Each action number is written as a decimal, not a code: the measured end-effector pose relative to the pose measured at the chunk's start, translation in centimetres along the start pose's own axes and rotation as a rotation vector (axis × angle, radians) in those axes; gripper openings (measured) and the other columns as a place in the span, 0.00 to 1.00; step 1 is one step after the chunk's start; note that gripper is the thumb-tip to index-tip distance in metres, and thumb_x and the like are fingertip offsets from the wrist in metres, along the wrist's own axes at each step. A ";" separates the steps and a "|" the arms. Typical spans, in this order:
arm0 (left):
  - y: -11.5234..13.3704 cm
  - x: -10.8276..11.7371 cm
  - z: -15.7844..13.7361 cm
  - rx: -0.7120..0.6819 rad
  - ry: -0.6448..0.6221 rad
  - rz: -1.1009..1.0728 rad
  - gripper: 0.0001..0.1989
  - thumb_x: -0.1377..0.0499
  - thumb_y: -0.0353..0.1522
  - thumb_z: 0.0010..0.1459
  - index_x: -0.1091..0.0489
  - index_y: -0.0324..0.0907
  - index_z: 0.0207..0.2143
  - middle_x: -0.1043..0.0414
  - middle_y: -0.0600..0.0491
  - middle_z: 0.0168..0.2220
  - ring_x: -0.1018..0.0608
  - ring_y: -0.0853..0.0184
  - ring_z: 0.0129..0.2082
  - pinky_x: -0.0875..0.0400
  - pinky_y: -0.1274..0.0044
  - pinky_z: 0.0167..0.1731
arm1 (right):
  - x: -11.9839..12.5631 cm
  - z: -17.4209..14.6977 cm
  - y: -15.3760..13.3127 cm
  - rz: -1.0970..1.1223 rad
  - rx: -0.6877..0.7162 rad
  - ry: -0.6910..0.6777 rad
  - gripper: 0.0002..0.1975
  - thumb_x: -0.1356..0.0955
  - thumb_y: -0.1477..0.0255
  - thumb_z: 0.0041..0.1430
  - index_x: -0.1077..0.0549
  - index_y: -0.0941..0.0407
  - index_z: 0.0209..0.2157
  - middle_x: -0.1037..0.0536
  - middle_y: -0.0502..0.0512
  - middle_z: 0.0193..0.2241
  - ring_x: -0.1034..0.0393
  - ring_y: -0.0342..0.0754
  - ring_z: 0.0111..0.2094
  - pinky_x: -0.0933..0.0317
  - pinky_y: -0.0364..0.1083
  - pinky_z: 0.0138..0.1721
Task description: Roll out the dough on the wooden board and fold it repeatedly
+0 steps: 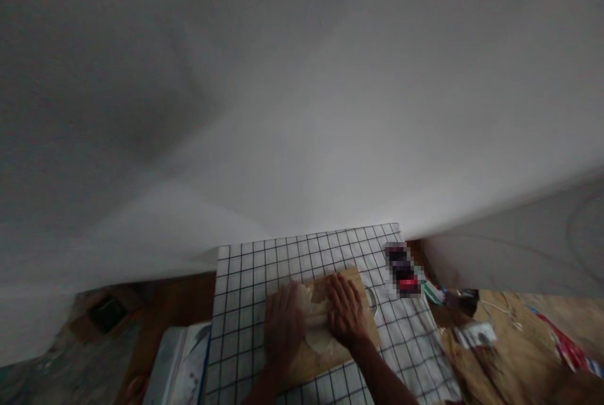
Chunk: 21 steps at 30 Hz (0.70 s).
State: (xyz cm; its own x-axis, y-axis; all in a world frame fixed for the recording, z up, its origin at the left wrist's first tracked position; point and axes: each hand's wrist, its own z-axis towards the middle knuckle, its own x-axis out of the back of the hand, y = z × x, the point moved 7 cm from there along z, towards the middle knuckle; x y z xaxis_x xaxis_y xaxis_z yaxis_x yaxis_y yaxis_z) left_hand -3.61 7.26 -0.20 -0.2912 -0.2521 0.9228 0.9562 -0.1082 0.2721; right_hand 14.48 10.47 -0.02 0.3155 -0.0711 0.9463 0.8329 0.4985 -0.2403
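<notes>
Resting palms down, two hands lay over one pale rolling pin.
The left hand, blurred, and the right hand both looked flat, fingers outstretched, one toward each end of the pin, which lay mid-board, apparently across one sheet of pale dough. One wooden board carried both pin and dough; one curved handle showed at its right edge. Beneath, one checked cloth bore the board and, far right, one pixelated object.
</notes>
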 end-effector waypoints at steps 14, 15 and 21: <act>1.6 0.2 -3.9 0.185 -0.021 -0.074 0.30 0.53 0.29 0.68 0.50 0.41 0.71 0.46 0.46 0.71 0.45 0.55 0.72 0.52 0.56 0.69 | 0.3 -2.0 -0.3 -0.040 0.088 0.026 0.28 0.39 0.68 0.68 0.40 0.56 0.68 0.45 0.58 0.71 0.54 0.58 0.71 0.58 0.63 0.70; 1.8 0.3 -4.2 0.181 -0.011 -0.076 0.30 0.52 0.29 0.68 0.49 0.41 0.71 0.45 0.46 0.71 0.45 0.55 0.72 0.51 0.56 0.69 | 0.4 -2.5 -0.4 -0.043 0.073 0.030 0.28 0.39 0.69 0.69 0.40 0.56 0.68 0.45 0.57 0.71 0.54 0.58 0.71 0.57 0.63 0.70; 3.1 1.3 -5.9 0.118 0.075 -0.116 0.25 0.52 0.30 0.69 0.41 0.42 0.67 0.37 0.45 0.67 0.36 0.56 0.67 0.42 0.57 0.65 | 0.2 -6.7 -1.0 -0.074 -0.044 0.054 0.31 0.42 0.69 0.71 0.51 0.56 0.72 0.43 0.58 0.70 0.50 0.55 0.70 0.50 0.58 0.66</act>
State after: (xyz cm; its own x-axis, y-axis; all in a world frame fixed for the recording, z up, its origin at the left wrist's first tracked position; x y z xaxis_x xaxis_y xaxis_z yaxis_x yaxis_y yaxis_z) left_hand -1.24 0.92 0.28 -0.3971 -0.3157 0.8618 0.9117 -0.0282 0.4098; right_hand 16.75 4.10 -1.00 0.2756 -0.1537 0.9489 0.8737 0.4516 -0.1806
